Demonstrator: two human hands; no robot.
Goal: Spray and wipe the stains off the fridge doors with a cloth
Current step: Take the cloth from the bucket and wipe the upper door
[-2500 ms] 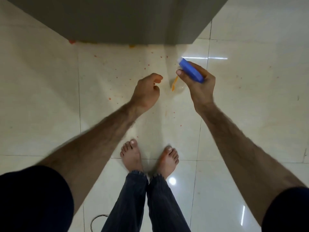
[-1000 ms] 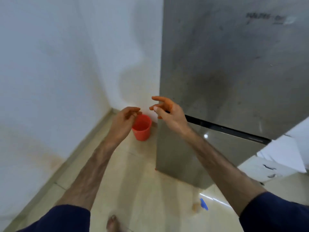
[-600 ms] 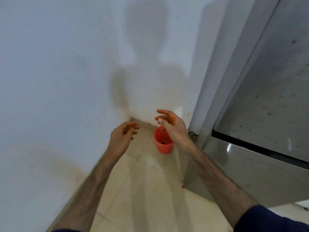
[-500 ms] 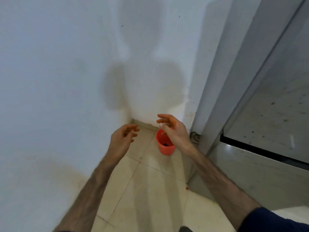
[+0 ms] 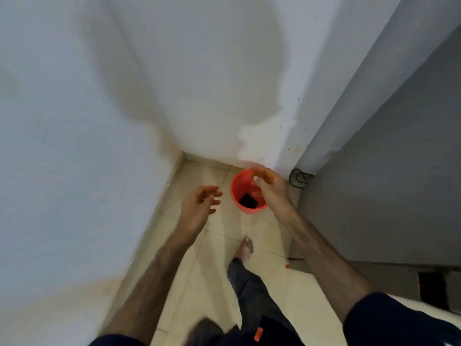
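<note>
A small red bucket (image 5: 237, 182) stands on the floor in the corner beside the fridge, with a dark flat thing (image 5: 248, 200) lying in its bottom. My right hand (image 5: 268, 187) hovers over the bucket's right rim, fingers loosely spread, holding nothing. My left hand (image 5: 199, 204) hangs to the left of the bucket, fingers loosely curled and empty. The grey side of the fridge (image 5: 389, 176) fills the right of the view. Neither a spray bottle nor a light cloth is in view.
White walls (image 5: 99, 121) meet in a corner just behind the bucket. A black cable (image 5: 299, 176) loops on the floor behind the fridge. My bare foot (image 5: 245, 249) steps on the beige tiles. A small orange scrap (image 5: 287, 266) lies by the fridge's base.
The blue spray bottle left my right hand and stayed on the floor. I turned from the fridge front to its left side and moved closer to the red bucket; my right hand is now above it.
</note>
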